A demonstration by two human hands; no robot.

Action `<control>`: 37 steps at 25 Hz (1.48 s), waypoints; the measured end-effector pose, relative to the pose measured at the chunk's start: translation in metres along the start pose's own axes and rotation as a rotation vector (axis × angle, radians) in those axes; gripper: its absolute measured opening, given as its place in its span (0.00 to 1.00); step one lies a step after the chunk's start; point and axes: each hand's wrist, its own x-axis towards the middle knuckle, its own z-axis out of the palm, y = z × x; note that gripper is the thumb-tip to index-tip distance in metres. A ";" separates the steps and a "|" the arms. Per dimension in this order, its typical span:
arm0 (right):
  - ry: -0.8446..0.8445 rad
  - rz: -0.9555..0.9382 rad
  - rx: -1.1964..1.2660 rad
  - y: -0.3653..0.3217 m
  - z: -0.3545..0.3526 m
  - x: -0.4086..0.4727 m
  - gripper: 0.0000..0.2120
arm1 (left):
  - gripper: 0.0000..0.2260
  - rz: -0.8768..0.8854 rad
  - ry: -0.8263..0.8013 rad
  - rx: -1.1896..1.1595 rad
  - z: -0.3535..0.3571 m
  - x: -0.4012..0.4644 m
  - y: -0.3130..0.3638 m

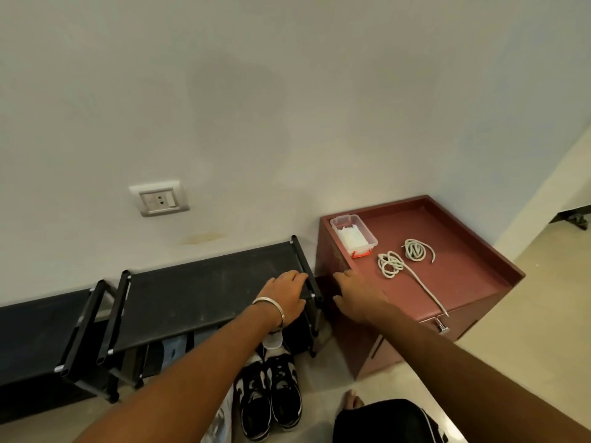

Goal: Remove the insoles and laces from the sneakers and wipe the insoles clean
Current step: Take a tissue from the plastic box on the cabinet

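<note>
While both arms are stretched forward, the left hand [284, 294] is laid flat, fingers relaxed, on the right end of the black shoe rack [198, 289], and the right hand [355, 295] is held with loose fingers at the left front corner of the reddish cabinet [463, 270]; nothing is gripped by either. Two coiled laces [391, 265] are seen on the cabinet top, just beyond the right hand, beside a clear plastic box [353, 235]. The black-and-white sneakers [271, 398] are placed on the floor below the left forearm

Narrow gap between shoe rack [204, 282] and cabinet [447, 266] admits fingers
</note>
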 end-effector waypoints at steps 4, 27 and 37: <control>0.029 0.045 -0.018 0.041 -0.015 0.037 0.20 | 0.27 0.032 0.010 0.007 -0.002 0.059 0.008; -0.058 0.061 -0.159 0.139 0.025 0.215 0.24 | 0.25 0.160 -0.078 0.132 0.044 0.286 0.012; -0.164 0.152 -0.146 0.133 0.028 0.230 0.12 | 0.26 0.172 -0.067 0.134 0.055 0.283 0.015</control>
